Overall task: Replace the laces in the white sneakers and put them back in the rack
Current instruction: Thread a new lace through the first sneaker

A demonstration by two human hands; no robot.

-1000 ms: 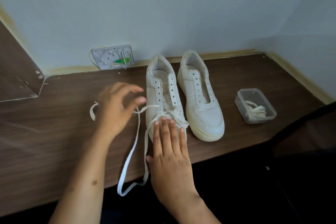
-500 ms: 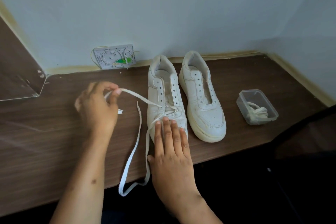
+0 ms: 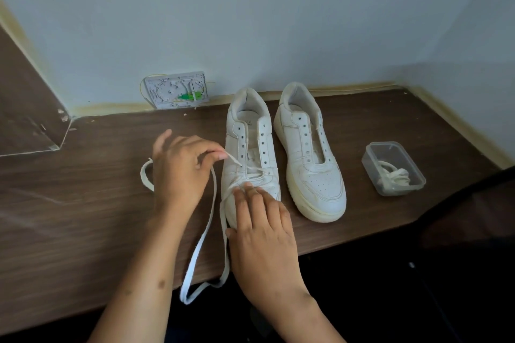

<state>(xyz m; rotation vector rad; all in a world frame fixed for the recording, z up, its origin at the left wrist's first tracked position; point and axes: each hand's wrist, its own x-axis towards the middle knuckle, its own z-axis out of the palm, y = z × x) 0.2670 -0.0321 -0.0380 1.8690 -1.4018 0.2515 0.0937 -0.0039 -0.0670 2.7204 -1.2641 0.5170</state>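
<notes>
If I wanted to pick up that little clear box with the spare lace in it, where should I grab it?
Probably by its two long side walls, coming straight down from above. The plastic container stands upright and lidless on the table, apart from the right sneaker, so both sides are free. The coiled lace lies low inside, so fingers on the outer walls need not touch it.

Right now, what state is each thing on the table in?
Left sneaker: lace through lowest eyelets only.
Right sneaker: unlaced.
White lace: loop hangs off table edge.
Plastic container: lidless, holds bundled lace.
Left hand: pinches lace tip.
Right hand: flat on left sneaker's toe.
</notes>
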